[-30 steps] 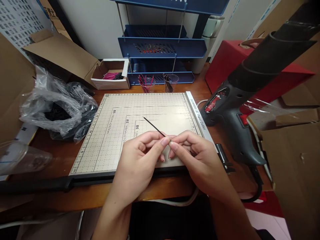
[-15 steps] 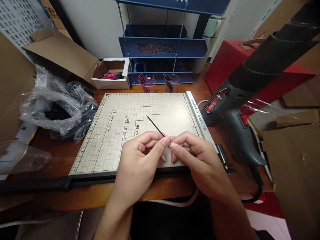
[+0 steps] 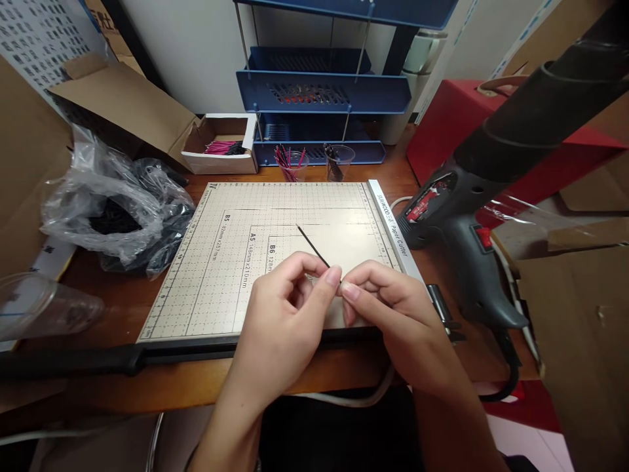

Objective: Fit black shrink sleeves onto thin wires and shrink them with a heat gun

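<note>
My left hand [image 3: 285, 314] and my right hand [image 3: 393, 318] meet fingertip to fingertip above the near edge of a beige paper cutter board [image 3: 230, 262]. Both pinch a thin black tube [image 3: 310, 244], which sticks out up and to the left from between my fingers. What lies inside the pinch at my right fingertips is too small to make out.
A black heat gun [image 3: 466, 216] stands at the right by a red box [image 3: 452, 124]. At the back are two plastic cups of pink and black tubes [image 3: 289, 164], a small white box [image 3: 221, 147] and blue trays [image 3: 322, 92]. A crumpled plastic bag [image 3: 118, 210] lies left.
The black tube's free end has swung slightly right and its exposed length has shortened. Both hands have shifted a little to the right, still pinched together.
</note>
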`<state>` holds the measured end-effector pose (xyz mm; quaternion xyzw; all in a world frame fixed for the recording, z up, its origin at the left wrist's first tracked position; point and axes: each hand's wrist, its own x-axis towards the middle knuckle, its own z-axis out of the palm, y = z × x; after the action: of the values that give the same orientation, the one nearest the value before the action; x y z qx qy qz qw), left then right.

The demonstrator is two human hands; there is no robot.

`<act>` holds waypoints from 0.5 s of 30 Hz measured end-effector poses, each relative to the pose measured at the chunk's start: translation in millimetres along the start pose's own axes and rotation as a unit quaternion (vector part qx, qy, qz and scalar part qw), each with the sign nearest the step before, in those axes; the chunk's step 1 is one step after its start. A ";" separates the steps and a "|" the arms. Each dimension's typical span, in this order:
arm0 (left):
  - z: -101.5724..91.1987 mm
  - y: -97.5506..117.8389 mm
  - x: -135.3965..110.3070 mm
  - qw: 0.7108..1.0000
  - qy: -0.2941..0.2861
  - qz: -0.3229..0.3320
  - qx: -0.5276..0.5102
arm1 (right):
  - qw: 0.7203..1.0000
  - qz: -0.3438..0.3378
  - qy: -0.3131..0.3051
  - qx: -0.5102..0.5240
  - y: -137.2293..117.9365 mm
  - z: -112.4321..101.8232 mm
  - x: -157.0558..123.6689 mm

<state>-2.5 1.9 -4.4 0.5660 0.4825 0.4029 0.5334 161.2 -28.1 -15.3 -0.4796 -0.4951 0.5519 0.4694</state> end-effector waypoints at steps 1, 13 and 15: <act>-1.2 -0.8 -0.5 1.000 -0.011 0.003 0.017 | 1.000 0.003 -0.010 0.002 -0.3 -1.5 0.1; -14.0 0.9 -2.1 0.984 -0.176 0.020 0.030 | 0.995 -0.009 -0.097 -0.010 -2.1 -12.3 -2.7; -13.5 1.1 -2.6 0.985 -0.167 0.019 0.028 | 0.995 -0.010 -0.103 -0.007 -1.9 -11.9 -2.9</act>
<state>-16.0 2.3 -1.7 0.6493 0.3871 0.2994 0.5821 173.3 -29.7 -13.9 -0.4184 -0.5491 0.5902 0.4184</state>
